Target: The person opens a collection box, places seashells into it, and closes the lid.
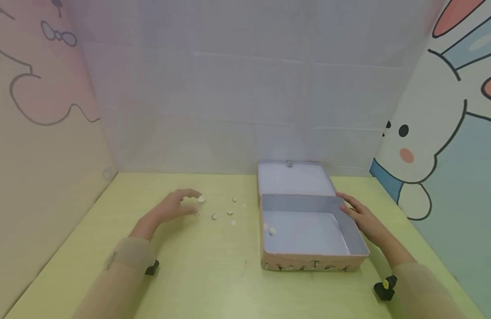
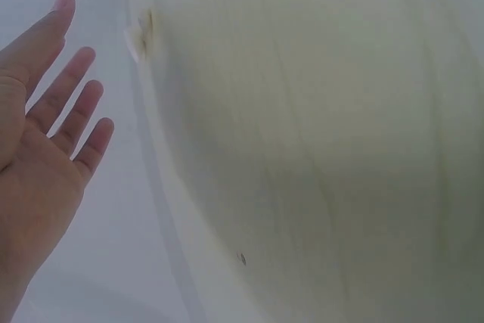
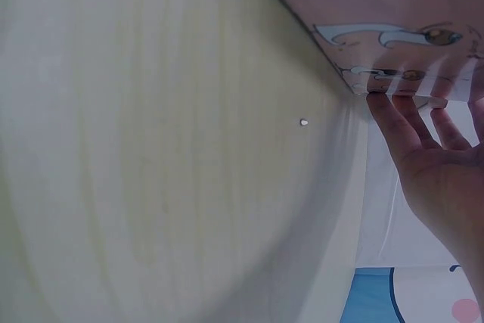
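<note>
In the head view my left hand [image 1: 175, 206] reaches over the left of the table, fingers spread and slightly bent. Its fingertips are right at a small white piece [image 1: 202, 200], and nothing shows in its grasp in the left wrist view. Several similar pieces [image 1: 214, 216] lie scattered to its right. An open box [image 1: 309, 262] with a pink patterned outside and pale inside stands right of centre, its lid [image 1: 295, 177] tipped back. Two white pieces [image 1: 272, 231] lie inside at the left. My right hand [image 1: 363, 219] rests its fingers against the box's back right side.
The pale yellow table [image 1: 205, 274] is bounded by a white back wall [image 1: 229, 88] and side panels with cartoon animals [image 1: 429, 133]. A small white bit [image 3: 303, 122] lies on the surface in the right wrist view. Black wrist devices [image 1: 385, 289] show below the sleeves.
</note>
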Demonstrator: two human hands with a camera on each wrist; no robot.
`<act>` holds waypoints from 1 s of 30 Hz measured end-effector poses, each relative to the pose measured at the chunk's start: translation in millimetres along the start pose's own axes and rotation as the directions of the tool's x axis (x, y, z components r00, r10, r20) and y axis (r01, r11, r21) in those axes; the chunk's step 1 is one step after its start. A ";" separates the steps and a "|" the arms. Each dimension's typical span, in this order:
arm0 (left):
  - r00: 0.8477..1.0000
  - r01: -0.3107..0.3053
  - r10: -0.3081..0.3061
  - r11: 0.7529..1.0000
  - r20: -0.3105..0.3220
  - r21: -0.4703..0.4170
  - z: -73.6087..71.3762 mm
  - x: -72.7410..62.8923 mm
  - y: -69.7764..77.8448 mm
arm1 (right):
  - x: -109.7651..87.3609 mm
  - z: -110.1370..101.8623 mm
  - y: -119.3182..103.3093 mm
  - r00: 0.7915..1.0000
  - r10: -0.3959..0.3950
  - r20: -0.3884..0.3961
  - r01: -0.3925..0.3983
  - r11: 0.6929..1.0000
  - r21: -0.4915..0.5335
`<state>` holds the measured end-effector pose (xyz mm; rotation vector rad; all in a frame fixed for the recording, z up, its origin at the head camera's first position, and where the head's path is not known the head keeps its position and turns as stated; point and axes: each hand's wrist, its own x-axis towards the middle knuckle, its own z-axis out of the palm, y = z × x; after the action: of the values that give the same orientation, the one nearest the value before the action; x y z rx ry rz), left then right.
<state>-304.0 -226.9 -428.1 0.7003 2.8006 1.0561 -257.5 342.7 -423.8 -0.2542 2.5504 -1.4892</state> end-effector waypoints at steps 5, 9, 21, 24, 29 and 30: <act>0.997 0.040 -0.041 0.999 0.063 0.025 1.7 -2.1 -6.2 | -0.3 0.3 0.4 1.000 -0.004 -0.001 0.004 1.000 0.007; 0.995 0.041 -0.043 0.999 0.090 0.026 4.3 -2.4 -9.5 | -0.9 0.3 0.7 1.000 -0.004 0.000 0.004 1.000 0.003; 0.990 0.051 -0.054 0.998 0.132 0.024 10.5 5.1 -13.7 | -1.1 -0.8 1.9 1.000 -0.012 -0.005 0.012 1.000 0.005; 0.989 0.058 -0.063 0.998 0.134 0.037 10.8 5.7 -9.5 | -1.1 -1.4 1.7 1.000 -0.018 -0.005 0.018 1.000 0.007; 0.991 0.028 -0.037 0.997 0.130 0.069 9.9 5.3 -4.5 | -0.7 -1.7 1.5 1.000 -0.023 -0.002 0.023 1.000 0.013; 0.991 0.020 -0.030 0.997 0.128 0.077 9.7 5.1 -4.2 | -0.7 -1.8 1.5 1.000 -0.024 -0.003 0.024 1.000 0.013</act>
<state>-308.1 -221.5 -437.7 0.7119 2.7428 0.8715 -257.3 345.1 -424.2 -0.2819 2.5473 -1.5151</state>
